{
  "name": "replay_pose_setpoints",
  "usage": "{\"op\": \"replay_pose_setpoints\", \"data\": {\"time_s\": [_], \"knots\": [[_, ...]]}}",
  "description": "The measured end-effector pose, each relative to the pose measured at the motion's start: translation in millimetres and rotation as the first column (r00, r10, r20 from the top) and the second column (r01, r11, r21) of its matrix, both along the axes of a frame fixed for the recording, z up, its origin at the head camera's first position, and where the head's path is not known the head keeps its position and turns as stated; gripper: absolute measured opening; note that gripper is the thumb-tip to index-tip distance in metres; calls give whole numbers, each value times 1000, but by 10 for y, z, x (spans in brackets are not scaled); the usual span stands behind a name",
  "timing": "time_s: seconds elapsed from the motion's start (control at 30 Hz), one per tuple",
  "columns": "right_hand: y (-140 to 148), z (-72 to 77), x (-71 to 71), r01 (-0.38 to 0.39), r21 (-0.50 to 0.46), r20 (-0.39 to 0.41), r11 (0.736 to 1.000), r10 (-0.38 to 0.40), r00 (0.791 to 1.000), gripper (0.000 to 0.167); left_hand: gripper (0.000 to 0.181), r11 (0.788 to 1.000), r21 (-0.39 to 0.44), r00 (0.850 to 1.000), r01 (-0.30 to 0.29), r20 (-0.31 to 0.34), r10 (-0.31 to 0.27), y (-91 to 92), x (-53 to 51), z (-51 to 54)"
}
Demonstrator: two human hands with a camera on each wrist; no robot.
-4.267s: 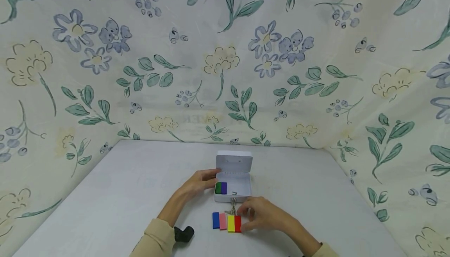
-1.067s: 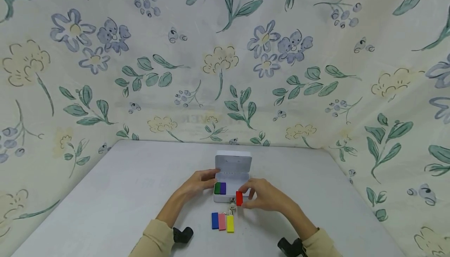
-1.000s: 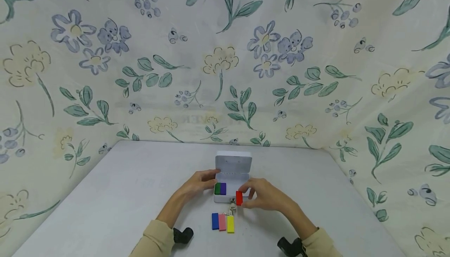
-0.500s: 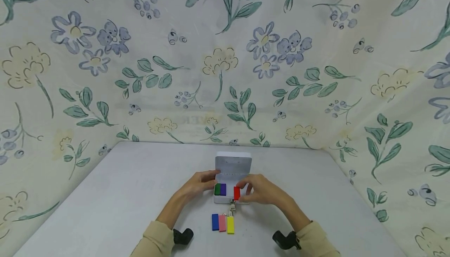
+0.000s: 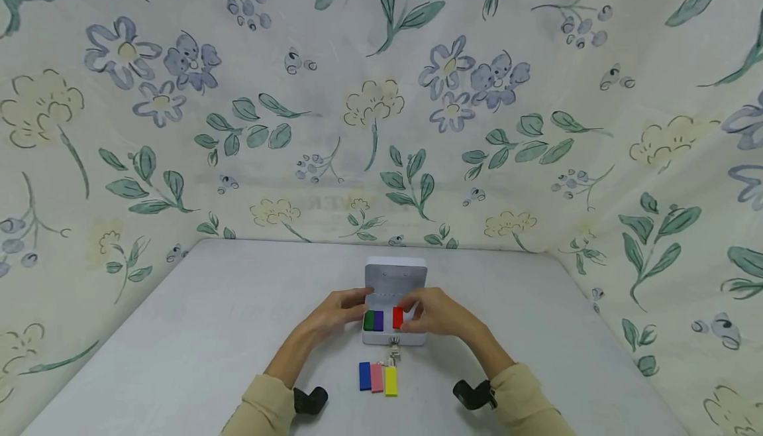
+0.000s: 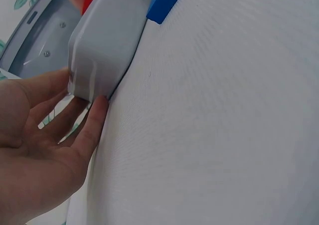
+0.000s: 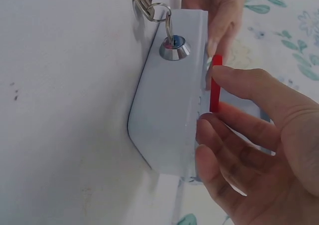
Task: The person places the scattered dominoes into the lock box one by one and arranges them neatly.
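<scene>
One small pale metal box [image 5: 375,338], standing on a white table [image 5: 238,330], lid [image 5: 393,278] raised at the back. One red block [image 5: 397,317], held over the box's open inside, right of its middle and above the rim as the right wrist view shows it. One right hand [image 5: 438,313], thumb and a finger pinching that block by its two ends, the remaining fingers loosely bent near the box. One left hand [image 5: 340,310], at the box's left end: fingertips touching the wall, fingers only slightly bent, clasping nothing. Two blocks inside the box, one green [image 5: 369,321] and one purple [image 5: 378,321], side by side toward the left front. Three blocks on the table before the box, left to right: blue [image 5: 365,376], pink [image 5: 377,378], yellow [image 5: 390,381], the blue and pink close together, the yellow just beside. One round metal lock [image 7: 174,49] on the front wall, a key in it, with a ring [image 7: 160,12] and further keys hanging toward the yellow block; their exact number I cannot tell. Two beige sleeves [image 5: 262,399], a black device [image 5: 311,400] at each wrist. One flowered cloth [image 5: 381,151] behind and to both sides.
</scene>
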State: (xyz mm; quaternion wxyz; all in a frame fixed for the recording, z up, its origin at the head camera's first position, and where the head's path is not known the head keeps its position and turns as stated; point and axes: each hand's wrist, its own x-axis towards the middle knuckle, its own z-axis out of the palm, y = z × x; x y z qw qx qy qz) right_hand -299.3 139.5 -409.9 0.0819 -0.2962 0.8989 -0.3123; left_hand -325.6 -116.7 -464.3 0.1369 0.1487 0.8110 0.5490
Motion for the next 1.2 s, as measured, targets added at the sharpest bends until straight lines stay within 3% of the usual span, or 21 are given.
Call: {"op": "replay_pose_setpoints", "data": {"time_s": [0.37,1.2], "knots": [[-77,-33,-84,36,11,13,999,-37,999,34,46,1000,8,1000,2,0,-2,-2,-6,-3],[-209,-83,-155,-1,45,36,999,0,999,35,46,1000,8,1000,13,4,-13,-13,-14,8]]}}
